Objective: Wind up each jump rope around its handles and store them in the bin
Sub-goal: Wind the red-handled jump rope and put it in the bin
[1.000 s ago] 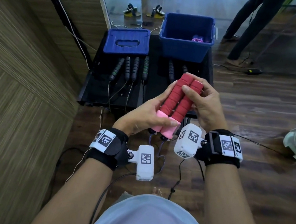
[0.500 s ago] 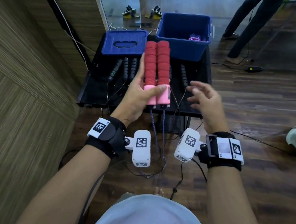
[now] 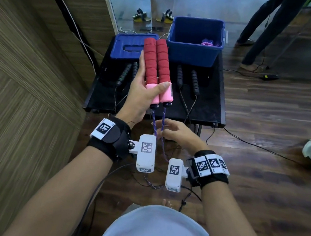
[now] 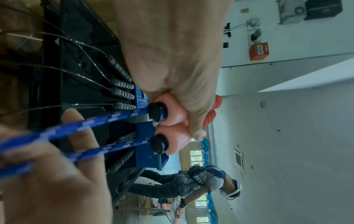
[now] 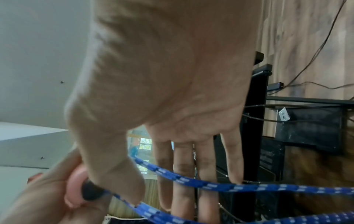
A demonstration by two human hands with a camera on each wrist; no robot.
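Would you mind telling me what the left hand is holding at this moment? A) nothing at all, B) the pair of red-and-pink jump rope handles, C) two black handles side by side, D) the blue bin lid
B: the left hand holds the two red-and-pink jump rope handles together, thumb across their pink ends, the blue cord trailing toward the right hand.

My handles [image 3: 156, 65] were ribbed red foam with smooth pink plastic ends; the rope [image 4: 99, 122] was braided cloth, the bin [image 3: 191, 50] glossy plastic.
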